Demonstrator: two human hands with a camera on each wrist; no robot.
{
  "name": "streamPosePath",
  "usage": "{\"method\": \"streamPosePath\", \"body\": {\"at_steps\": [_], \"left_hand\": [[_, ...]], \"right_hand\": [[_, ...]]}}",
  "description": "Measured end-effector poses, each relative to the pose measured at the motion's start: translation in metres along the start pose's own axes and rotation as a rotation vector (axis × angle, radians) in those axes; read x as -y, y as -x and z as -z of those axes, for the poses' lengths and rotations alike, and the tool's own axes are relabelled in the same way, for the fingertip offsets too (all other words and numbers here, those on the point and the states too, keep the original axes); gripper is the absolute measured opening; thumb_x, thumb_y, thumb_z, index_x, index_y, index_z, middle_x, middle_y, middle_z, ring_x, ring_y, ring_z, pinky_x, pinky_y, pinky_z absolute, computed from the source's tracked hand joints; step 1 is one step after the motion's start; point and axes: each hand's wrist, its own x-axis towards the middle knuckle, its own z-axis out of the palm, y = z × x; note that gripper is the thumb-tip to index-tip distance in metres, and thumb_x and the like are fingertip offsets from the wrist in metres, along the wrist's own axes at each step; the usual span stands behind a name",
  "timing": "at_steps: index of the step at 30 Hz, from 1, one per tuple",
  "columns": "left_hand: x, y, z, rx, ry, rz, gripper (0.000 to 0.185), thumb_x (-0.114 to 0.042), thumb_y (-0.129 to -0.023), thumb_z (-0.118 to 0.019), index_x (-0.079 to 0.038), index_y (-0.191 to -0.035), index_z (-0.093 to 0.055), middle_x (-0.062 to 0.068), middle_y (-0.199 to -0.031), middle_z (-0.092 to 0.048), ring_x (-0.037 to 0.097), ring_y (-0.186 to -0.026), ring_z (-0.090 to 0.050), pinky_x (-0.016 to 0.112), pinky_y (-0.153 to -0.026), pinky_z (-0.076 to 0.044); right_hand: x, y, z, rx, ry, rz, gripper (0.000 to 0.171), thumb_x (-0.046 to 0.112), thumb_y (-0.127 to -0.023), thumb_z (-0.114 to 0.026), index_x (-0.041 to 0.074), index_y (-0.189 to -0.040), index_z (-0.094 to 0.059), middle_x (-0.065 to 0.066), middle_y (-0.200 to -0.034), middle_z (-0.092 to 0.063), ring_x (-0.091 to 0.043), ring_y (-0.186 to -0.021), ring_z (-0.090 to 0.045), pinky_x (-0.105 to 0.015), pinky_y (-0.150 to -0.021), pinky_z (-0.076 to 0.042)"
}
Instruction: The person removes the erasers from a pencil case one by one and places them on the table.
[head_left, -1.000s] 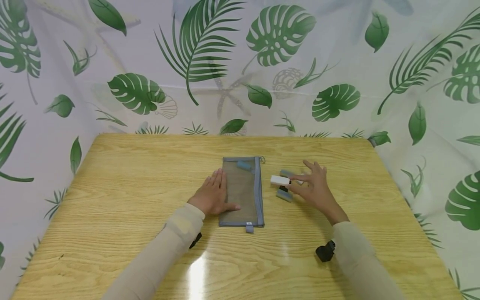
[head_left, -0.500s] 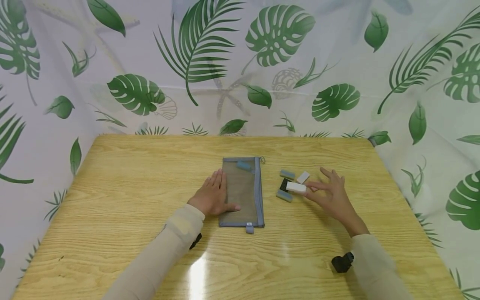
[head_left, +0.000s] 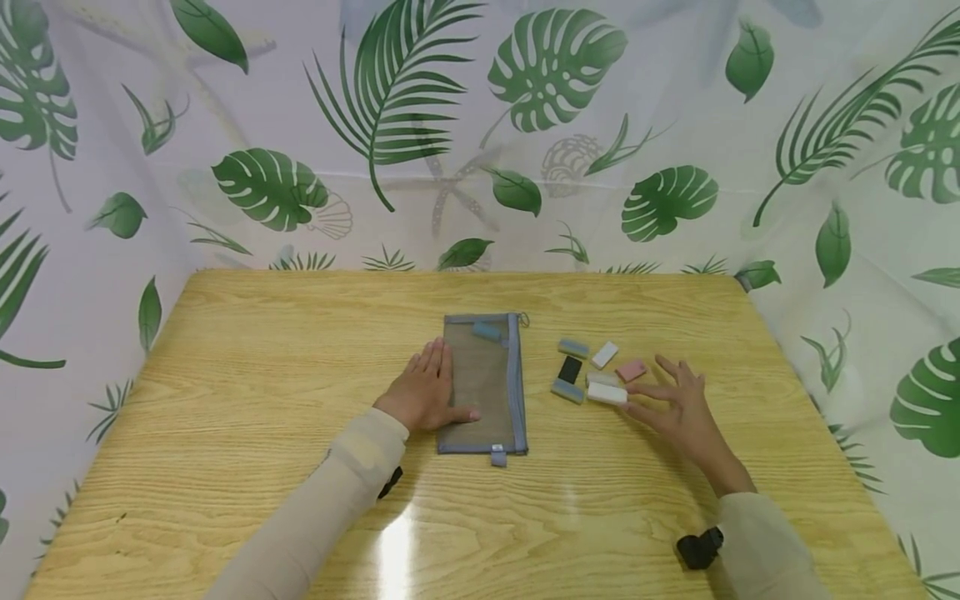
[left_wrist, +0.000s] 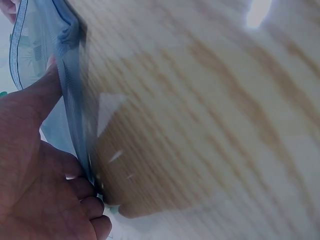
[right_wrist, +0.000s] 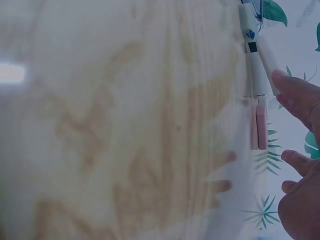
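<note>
A grey mesh zip pouch (head_left: 483,387) lies flat on the table, with a small blue piece (head_left: 487,332) showing through its far end. My left hand (head_left: 423,387) rests along the pouch's left edge, fingers straight and thumb spread over the mesh. My right hand (head_left: 686,417) pinches the right end of a white eraser (head_left: 607,393) between thumb and index finger; the other fingers are spread. Just behind it, a pale eraser (head_left: 602,379) is partly hidden. In the right wrist view, the held white eraser (right_wrist: 268,57) tilts beside the others, and a pink eraser (right_wrist: 261,127) stands out nearby.
Between pouch and right hand sit two grey-blue blocks, one farther back (head_left: 574,348) and one nearer (head_left: 567,391), plus a black block (head_left: 570,369) and a small white block (head_left: 604,355). Leaf-print cloth (head_left: 442,183) hangs behind the wooden table (head_left: 300,350).
My right hand has moved right and nearer to me, carrying the white eraser from beside the pouch to above the pale one. The pink eraser is now uncovered. The left hand stays in place.
</note>
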Motion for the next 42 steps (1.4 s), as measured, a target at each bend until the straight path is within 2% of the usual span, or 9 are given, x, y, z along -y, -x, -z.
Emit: {"method": "streamPosePath", "body": {"at_steps": [8, 21, 37, 42], "left_hand": [[0.001, 0.001, 0.001, 0.007, 0.009, 0.000, 0.108, -0.067, -0.097, -0.051, 0.007, -0.159, -0.002, 0.024, -0.166, 0.002, 0.035, -0.155, 0.000, 0.045, -0.125, -0.007], [0.001, 0.000, 0.000, -0.008, 0.002, -0.015, 0.106, -0.065, -0.098, -0.051, 0.008, -0.159, -0.005, 0.026, -0.166, 0.000, 0.036, -0.155, -0.002, 0.046, -0.125, -0.009], [0.001, 0.001, 0.000, -0.010, 0.003, -0.012, 0.107, -0.067, -0.097, -0.051, 0.007, -0.159, -0.005, 0.025, -0.166, 0.001, 0.035, -0.155, -0.001, 0.046, -0.125, -0.009], [0.001, 0.000, -0.001, -0.009, 0.004, -0.012, 0.107, -0.067, -0.097, -0.051, 0.007, -0.159, -0.004, 0.024, -0.166, 0.002, 0.035, -0.155, 0.000, 0.046, -0.125, -0.008]], "right_hand": [[-0.007, 0.007, -0.003, 0.004, -0.020, -0.018, 0.029, 0.008, -0.083, -0.084, -0.008, -0.106, -0.076, -0.046, -0.148, -0.031, -0.072, -0.138, -0.004, -0.073, -0.108, 0.020], [-0.013, 0.014, -0.005, 0.009, -0.019, -0.043, 0.027, 0.013, -0.087, -0.081, -0.002, -0.110, -0.077, -0.045, -0.150, -0.028, -0.071, -0.139, -0.001, -0.070, -0.110, 0.021], [-0.016, 0.016, -0.005, 0.025, 0.004, -0.048, 0.028, 0.013, -0.087, -0.081, -0.003, -0.110, -0.077, -0.047, -0.148, -0.030, -0.074, -0.137, -0.004, -0.075, -0.107, 0.018], [-0.009, 0.016, -0.003, 0.005, 0.019, -0.064, 0.035, 0.016, -0.087, -0.082, -0.003, -0.116, -0.075, -0.045, -0.151, -0.026, -0.071, -0.139, -0.005, -0.075, -0.109, 0.017]]}}
